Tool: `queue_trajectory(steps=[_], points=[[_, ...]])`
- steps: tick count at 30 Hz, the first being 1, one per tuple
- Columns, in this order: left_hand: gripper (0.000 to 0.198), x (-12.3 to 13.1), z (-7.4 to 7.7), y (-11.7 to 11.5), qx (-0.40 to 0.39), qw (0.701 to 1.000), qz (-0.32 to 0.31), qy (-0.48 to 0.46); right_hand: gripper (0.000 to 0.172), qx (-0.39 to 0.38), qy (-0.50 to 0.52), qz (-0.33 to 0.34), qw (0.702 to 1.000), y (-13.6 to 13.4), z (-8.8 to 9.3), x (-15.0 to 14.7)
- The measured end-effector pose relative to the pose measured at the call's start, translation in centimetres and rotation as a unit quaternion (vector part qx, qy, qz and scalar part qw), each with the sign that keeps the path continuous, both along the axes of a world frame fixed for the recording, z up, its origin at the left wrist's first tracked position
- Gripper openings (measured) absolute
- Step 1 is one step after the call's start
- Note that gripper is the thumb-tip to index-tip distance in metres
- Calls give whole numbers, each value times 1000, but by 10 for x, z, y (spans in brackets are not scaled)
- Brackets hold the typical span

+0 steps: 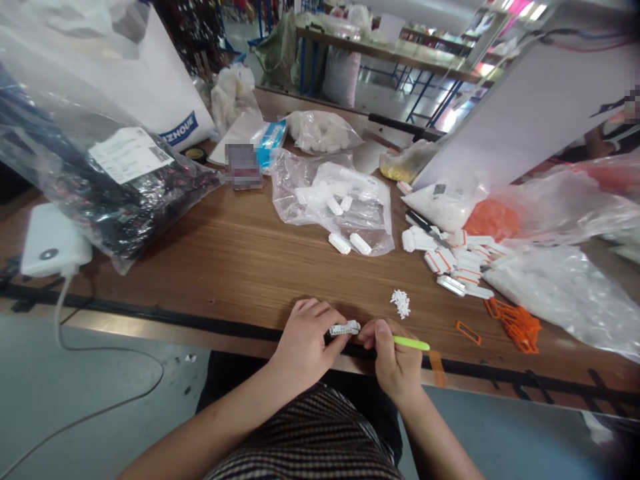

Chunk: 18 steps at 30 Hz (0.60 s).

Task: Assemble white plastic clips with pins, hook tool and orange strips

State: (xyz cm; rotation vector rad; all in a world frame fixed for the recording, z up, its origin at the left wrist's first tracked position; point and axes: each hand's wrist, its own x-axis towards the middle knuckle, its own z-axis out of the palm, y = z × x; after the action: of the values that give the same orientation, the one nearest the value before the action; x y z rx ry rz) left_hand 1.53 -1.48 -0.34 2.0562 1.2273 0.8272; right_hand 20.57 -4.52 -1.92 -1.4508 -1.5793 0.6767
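My left hand point(308, 342) is closed on a small white plastic piece point(345, 329) with a row of dark spots along it, near the table's front edge. Closed around a thin tool with a bright green handle point(412, 343), my right hand point(393, 357) is just right of that piece. The tool's tip is hidden by my fingers, so its kind and any contact with the piece cannot be made out. Beyond my right hand lies a small pile of tiny white parts point(401, 303). Farther right are several orange frames point(520, 327) and one single orange frame point(468, 333).
White pieces, some orange-edged, are heaped point(463, 260) at right beside clear plastic bags point(570, 293). Two white pieces lie by an open bag point(300, 190) in the middle. A large bag of dark items point(145, 213) and a corded white device point(53, 240) stand left on the wooden table point(225, 267).
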Motion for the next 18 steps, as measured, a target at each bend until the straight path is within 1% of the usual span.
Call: queue_trajectory(steps=[2, 7, 12, 16, 18], points=[[7, 0, -1, 0, 2, 1000, 0, -3, 44, -2, 2, 2, 1000, 0, -1, 0], [5, 0, 0, 0, -1, 1000, -4, -5, 48, -8, 38, -24, 999, -2, -3, 1], [5, -1, 1, 0, -2, 1000, -2, 3, 46, -16, 43, -11, 999, 0, -1, 0], [5, 0, 1, 0, -3, 1000, -3, 5, 50, -16, 97, -63, 993, 4, 5, -2], [4, 0, 2, 1, -2, 1000, -2, 5, 52, -15, 104, -76, 992, 5, 7, -2]])
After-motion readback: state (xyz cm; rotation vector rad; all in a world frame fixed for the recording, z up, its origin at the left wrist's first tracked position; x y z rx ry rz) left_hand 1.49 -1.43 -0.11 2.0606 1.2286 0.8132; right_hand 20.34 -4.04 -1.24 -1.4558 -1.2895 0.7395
